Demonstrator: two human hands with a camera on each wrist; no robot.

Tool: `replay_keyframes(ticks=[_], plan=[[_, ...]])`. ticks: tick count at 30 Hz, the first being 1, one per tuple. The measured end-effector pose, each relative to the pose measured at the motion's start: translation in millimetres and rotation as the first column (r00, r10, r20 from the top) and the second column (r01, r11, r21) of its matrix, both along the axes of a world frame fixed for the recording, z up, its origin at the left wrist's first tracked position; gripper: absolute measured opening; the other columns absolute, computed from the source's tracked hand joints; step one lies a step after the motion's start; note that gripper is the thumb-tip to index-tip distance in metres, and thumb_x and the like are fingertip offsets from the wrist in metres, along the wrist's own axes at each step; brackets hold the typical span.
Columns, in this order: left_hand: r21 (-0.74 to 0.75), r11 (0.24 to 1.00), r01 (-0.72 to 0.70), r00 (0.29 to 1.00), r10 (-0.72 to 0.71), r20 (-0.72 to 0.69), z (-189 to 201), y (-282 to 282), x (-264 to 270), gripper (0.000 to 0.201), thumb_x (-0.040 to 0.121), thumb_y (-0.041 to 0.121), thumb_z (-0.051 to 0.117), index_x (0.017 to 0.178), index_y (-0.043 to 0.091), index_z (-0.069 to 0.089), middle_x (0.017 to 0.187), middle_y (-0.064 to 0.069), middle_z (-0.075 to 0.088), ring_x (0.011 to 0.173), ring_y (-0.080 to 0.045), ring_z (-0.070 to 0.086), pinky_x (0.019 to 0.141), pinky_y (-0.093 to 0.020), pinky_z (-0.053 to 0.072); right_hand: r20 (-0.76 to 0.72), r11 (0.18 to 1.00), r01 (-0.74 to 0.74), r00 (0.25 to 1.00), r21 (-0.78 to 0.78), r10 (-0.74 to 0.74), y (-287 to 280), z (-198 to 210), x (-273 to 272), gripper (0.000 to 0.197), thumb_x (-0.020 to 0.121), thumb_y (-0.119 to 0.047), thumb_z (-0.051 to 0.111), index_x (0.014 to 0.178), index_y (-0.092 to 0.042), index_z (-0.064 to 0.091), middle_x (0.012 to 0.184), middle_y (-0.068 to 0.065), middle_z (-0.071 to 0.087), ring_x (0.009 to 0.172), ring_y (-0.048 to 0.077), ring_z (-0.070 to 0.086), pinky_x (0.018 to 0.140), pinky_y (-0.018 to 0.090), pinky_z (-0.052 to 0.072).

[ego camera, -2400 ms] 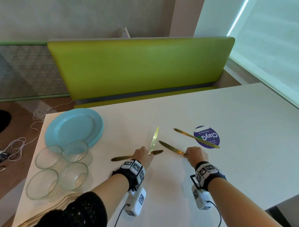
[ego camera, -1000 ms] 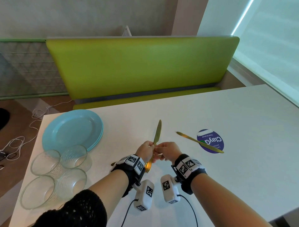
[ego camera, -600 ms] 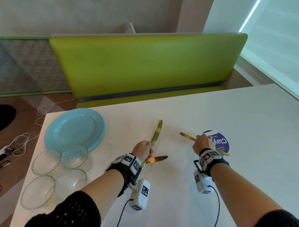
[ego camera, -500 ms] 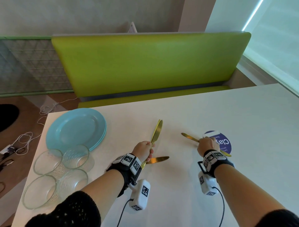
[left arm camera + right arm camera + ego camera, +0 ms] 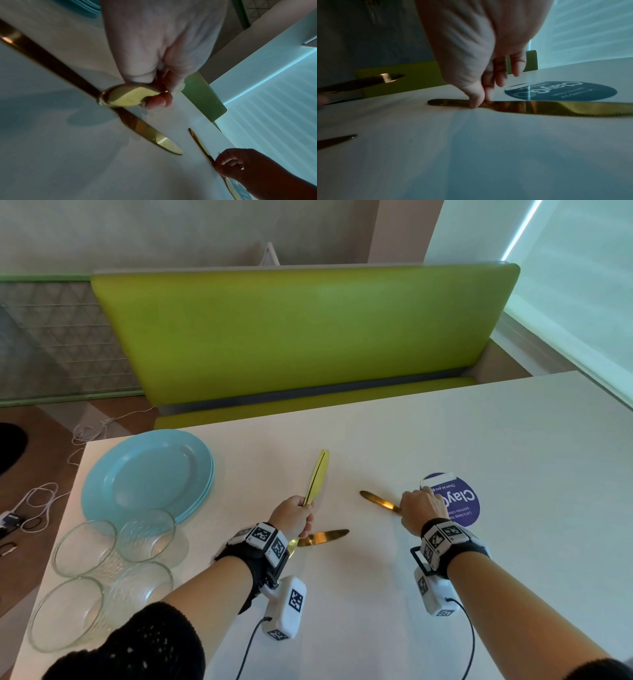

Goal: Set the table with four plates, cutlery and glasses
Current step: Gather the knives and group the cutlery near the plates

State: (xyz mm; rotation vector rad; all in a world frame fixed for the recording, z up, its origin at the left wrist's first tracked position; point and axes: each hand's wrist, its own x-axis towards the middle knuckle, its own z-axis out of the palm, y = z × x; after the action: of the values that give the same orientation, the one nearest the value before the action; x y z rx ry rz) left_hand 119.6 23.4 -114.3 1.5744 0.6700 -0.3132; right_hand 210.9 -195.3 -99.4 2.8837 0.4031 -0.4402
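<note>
My left hand (image 5: pixel 301 515) grips two gold knives (image 5: pixel 317 477) by their handles, blades together and pointing up and away. A third gold knife (image 5: pixel 325 537) lies flat on the white table (image 5: pixel 342 611) just beneath that hand, also in the left wrist view as the lying knife (image 5: pixel 145 129). My right hand (image 5: pixel 409 508) reaches down beside the purple sticker (image 5: pixel 459 501). Its thumb and fingers pinch the handle of a fourth knife (image 5: pixel 539 108), which still lies flat on the table. The stack of light blue plates (image 5: pixel 147 474) sits at the far left.
Several clear glasses (image 5: pixel 147 534) stand in a cluster at the table's left edge, in front of the plates. A green bench (image 5: pixel 301 337) runs along the far side. Cables (image 5: pixel 41 501) lie on the floor at the left. White tabletop stretches to the right.
My right hand passed a knife to the left hand, which now holds two. It then moved right to the knife by the sticker and pinched its handle.
</note>
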Motion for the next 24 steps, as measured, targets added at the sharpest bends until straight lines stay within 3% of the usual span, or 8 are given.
replay_keyframes(ticks=[3, 6, 10, 13, 17, 18, 21, 24], plan=[[0.01, 1.0, 0.002, 1.0, -0.002, -0.003, 5, 2, -1, 0.022, 0.098, 0.008, 0.039, 0.078, 0.011, 0.048, 0.065, -0.005, 0.045, 0.048, -0.015, 0.04, 0.04, -0.02, 0.031, -0.041, 0.997, -0.054, 0.998, 0.053, 0.056, 5, 5, -3, 0.026, 0.091, -0.015, 0.047, 0.114, -0.016, 0.062, 0.118, 0.006, 0.063, 0.122, 0.023, 0.045, 0.103, 0.035, 0.036], [0.125, 0.991, 0.046, 0.999, -0.043, -0.024, 12, 6, -4, 0.009, 0.096, 0.015, 0.042, 0.094, 0.01, 0.05, 0.067, -0.003, 0.049, 0.052, -0.015, 0.044, 0.045, -0.021, 0.038, -0.02, 0.971, -0.207, 0.977, 0.115, 0.211, 20, 15, -8, 0.021, 0.092, -0.016, 0.05, 0.106, -0.019, 0.065, 0.112, 0.003, 0.066, 0.116, 0.021, 0.047, 0.098, 0.031, 0.035], [0.298, 0.926, 0.23, 0.972, -0.207, -0.107, 25, 15, -8, 0.034, 0.078, 0.013, 0.049, 0.112, 0.019, 0.052, 0.082, -0.004, 0.057, 0.072, -0.021, 0.053, 0.067, -0.025, 0.042, 0.089, 0.874, -0.471, 0.882, 0.116, 0.463, 52, 30, -23, 0.021, 0.09, -0.014, 0.051, 0.105, -0.016, 0.065, 0.109, 0.002, 0.066, 0.114, 0.023, 0.049, 0.093, 0.032, 0.033], [0.271, 0.906, 0.324, 0.945, -0.297, -0.134, 34, 15, -14, 0.057, 0.057, 0.021, 0.049, 0.114, 0.019, 0.051, 0.074, 0.001, 0.054, 0.071, -0.018, 0.05, 0.068, -0.027, 0.04, 0.093, 0.785, -0.615, 0.788, 0.078, 0.608, 78, 40, -39, 0.018, 0.09, -0.012, 0.052, 0.101, -0.012, 0.067, 0.104, 0.004, 0.067, 0.107, 0.025, 0.051, 0.087, 0.034, 0.035], [0.283, 0.85, 0.444, 0.896, -0.417, -0.154, 36, 10, -21, 0.049, 0.055, 0.023, 0.054, 0.104, 0.02, 0.051, 0.084, -0.003, 0.059, 0.079, -0.019, 0.054, 0.07, -0.029, 0.043, 0.103, 0.722, -0.692, 0.718, -0.006, 0.688, 104, 50, -59, 0.004, 0.073, -0.028, 0.074, 0.073, -0.024, 0.072, 0.073, -0.008, 0.068, 0.081, 0.016, 0.06, 0.068, 0.029, 0.043], [0.282, 0.832, 0.477, 0.879, -0.449, -0.161, 36, 10, -22, 0.043, 0.056, 0.021, 0.054, 0.099, 0.019, 0.051, 0.083, -0.003, 0.059, 0.078, -0.019, 0.053, 0.07, -0.03, 0.042, 0.102, 0.701, -0.713, 0.696, -0.011, 0.711, 108, 50, -62, 0.008, 0.073, -0.032, 0.073, 0.075, -0.024, 0.072, 0.074, -0.008, 0.068, 0.082, 0.016, 0.059, 0.069, 0.029, 0.043], [0.268, 0.801, 0.535, 0.845, -0.514, -0.151, 35, 9, -30, 0.023, 0.062, 0.016, 0.053, 0.085, 0.013, 0.052, 0.072, -0.003, 0.054, 0.067, -0.018, 0.047, 0.065, -0.026, 0.04, 0.06, 0.669, -0.743, 0.669, 0.019, 0.741, 114, 46, -67, 0.022, 0.091, -0.026, 0.054, 0.103, -0.015, 0.068, 0.103, 0.003, 0.065, 0.104, 0.023, 0.05, 0.085, 0.034, 0.038], [0.194, 0.845, 0.497, 0.867, -0.483, -0.118, 27, 9, -37, 0.01, 0.082, 0.009, 0.056, 0.091, 0.012, 0.052, 0.072, -0.001, 0.058, 0.06, -0.01, 0.054, 0.058, -0.012, 0.045, 0.064, 0.649, -0.761, 0.648, 0.014, 0.759, 119, 46, -71, 0.021, 0.093, -0.023, 0.051, 0.105, -0.016, 0.067, 0.105, 0.003, 0.064, 0.106, 0.023, 0.048, 0.084, 0.032, 0.037]])
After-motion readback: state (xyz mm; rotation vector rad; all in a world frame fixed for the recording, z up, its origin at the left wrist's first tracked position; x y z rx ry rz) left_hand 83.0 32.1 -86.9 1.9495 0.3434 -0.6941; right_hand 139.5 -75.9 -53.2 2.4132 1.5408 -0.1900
